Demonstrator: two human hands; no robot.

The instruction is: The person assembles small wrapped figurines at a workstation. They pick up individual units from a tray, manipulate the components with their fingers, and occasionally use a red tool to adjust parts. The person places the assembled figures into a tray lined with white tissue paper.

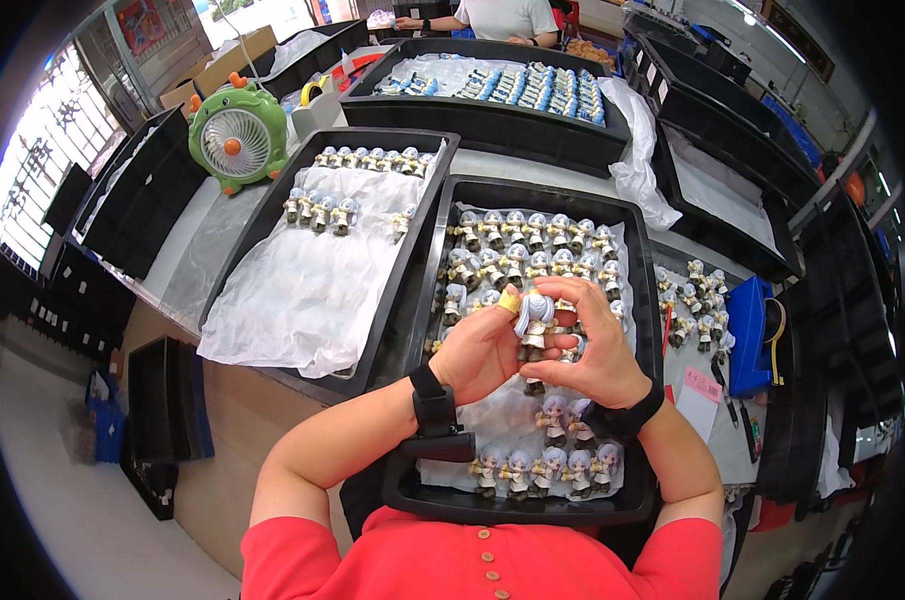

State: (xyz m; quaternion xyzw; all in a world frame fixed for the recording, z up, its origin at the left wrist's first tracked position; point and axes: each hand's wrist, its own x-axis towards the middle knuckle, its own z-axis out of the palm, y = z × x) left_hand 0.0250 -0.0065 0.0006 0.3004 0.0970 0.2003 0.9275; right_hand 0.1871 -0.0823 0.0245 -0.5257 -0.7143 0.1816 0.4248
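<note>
Between my two hands is a small figurine (535, 322) with long pale hair and a white outfit, upright, its back toward me. My left hand (475, 352), with yellow covers on fingertips, closes on it from the left. From the right, my right hand (605, 348) curls around it, index finger near the head and thumb near the feet. Both hands are above a black tray (521, 508) lined with white sheet, where rows of similar figurines (548, 470) lie at the near end and more rows (538, 230) at the far end. My hands cover part of the middle rows.
To the left, another black tray (451, 160) holds a few figurines. Behind it stand a green fan (238, 138) and a large tray (483, 120) of blue-and-white pieces. At right are loose figurines (701, 305), a blue bin (751, 335) and pens (748, 430). A person (508, 18) sits opposite.
</note>
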